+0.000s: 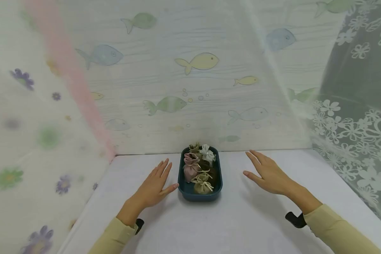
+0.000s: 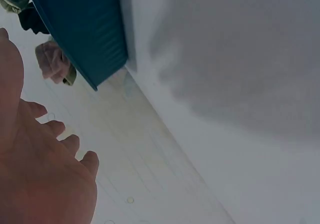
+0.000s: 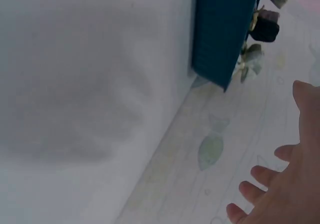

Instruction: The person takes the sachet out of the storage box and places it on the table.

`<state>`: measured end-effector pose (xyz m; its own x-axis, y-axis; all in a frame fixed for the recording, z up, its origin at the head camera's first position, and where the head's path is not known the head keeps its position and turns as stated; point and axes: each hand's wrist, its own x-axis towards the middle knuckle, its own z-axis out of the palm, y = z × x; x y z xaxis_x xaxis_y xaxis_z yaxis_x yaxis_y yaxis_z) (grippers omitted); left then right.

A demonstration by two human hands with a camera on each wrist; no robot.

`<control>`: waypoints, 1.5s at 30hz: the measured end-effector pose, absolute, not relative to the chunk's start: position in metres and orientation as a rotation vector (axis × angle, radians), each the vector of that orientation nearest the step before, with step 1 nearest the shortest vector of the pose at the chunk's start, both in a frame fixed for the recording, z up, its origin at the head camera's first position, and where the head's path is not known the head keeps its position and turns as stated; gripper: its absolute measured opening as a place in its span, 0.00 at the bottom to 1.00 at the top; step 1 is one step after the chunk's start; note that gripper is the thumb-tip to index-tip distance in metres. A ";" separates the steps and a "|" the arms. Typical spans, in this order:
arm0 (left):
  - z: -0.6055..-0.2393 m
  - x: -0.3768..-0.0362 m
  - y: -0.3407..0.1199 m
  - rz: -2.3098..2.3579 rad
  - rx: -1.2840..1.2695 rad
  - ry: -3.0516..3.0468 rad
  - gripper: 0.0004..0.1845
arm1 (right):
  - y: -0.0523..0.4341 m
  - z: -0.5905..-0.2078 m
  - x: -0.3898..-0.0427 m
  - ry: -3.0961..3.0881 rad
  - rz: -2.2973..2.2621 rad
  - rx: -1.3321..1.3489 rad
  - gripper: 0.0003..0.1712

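The left hand (image 1: 153, 187) is held above the white table (image 1: 209, 229) with fingers extended, nothing gripped; the right hand (image 1: 271, 174) is held likewise. Between the 2 hands a blue bin (image 1: 200, 198) is seen, nearer the left; whether it is touched by the left thumb cannot be told. Inside, a pink pouch (image 1: 191, 172) is set toward the left hand, a white pouch (image 1: 207, 154) toward the right.

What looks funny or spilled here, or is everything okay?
Nothing stands out. The blue tray sits flat on the white tabletop, the little bags are inside it, and I see no spills or tears. The left hand and right hand are on either side.
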<state>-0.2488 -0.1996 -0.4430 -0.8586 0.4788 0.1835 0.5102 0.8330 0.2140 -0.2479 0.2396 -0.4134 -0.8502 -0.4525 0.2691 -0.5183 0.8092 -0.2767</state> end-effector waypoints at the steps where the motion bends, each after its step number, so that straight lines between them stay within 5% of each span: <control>1: -0.443 -0.248 -0.198 -0.408 -0.782 -2.890 0.48 | 0.236 -0.415 -0.248 -2.801 0.529 0.766 0.45; 15: -0.447 -0.244 -0.171 -0.517 -0.785 -2.968 0.52 | 0.197 -0.428 -0.245 -2.809 0.792 0.833 0.47; 45: -0.463 -0.247 -0.161 -0.570 -0.792 -3.017 0.56 | 0.139 -0.445 -0.253 -2.652 1.211 0.930 0.23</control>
